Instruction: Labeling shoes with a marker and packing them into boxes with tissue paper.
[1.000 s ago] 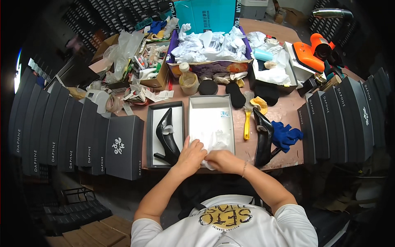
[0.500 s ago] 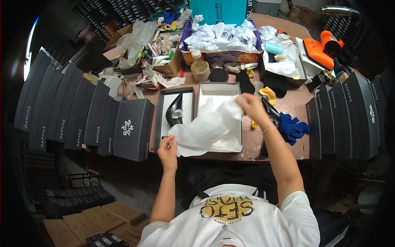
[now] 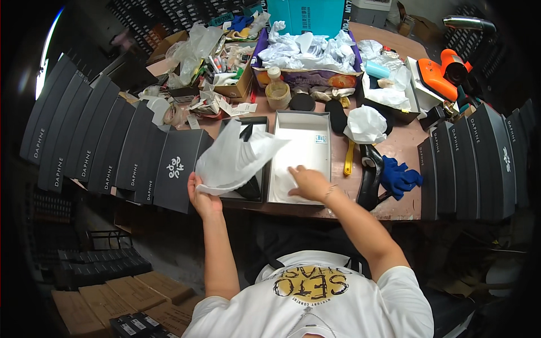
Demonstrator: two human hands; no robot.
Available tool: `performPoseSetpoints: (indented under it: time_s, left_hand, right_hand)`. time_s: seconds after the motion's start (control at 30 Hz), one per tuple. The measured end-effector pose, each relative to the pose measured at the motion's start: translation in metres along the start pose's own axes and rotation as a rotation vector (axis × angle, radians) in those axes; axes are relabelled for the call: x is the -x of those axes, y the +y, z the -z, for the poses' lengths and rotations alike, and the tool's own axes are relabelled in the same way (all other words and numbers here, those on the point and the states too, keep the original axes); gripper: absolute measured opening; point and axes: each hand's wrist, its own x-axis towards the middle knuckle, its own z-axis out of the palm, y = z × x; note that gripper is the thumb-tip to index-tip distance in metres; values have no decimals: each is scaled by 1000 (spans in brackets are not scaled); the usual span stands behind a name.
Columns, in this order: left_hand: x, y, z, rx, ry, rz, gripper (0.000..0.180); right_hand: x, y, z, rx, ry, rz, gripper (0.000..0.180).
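Observation:
My left hand [image 3: 204, 197] grips the lower edge of a large sheet of white tissue paper [image 3: 234, 160]. The sheet spreads over a dark shoebox [image 3: 259, 120] and hides most of the black shoe [image 3: 246, 133] in it. Inside the white-lined open box half [image 3: 301, 119] beside it, my right hand [image 3: 310, 183] has its fingers closed on a smaller piece of white paper [image 3: 283, 185], slightly blurred. Farther right lies a black heeled shoe [image 3: 369, 176], and a crumpled ball of white paper [image 3: 366, 125] is at its far end.
Dark shoeboxes stand in rows at the left [image 3: 180, 169] and right [image 3: 479, 163]. A blue cloth [image 3: 400, 178] and a yellow-handled tool [image 3: 349, 158] flank the loose shoe. Behind are a glue jar [image 3: 277, 94], a purple carton of crumpled paper [image 3: 307, 76] and an orange heat tool [image 3: 435, 77].
My left hand has drawn the large sheet leftward over the shoe. My right hand has let that sheet go and come down into the white-lined box. A paper ball now covers the yellow cloth.

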Motion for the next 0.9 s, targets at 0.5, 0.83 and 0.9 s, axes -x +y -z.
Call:
performPoseSetpoints:
  time_s: [0.5,0.83,0.9]
  left_hand:
    - [35,8,-66,169,-424,87,19]
    - [107,17,48,-508,-718,123,25]
    - [109,30,60,-443,-471,80,14]
  right_hand:
    - [67,39,123,-1386,388,125,41]
    - [72,-78,-14,-773,77,423,25]
    - [81,-67,-13,-687,131,379,24]
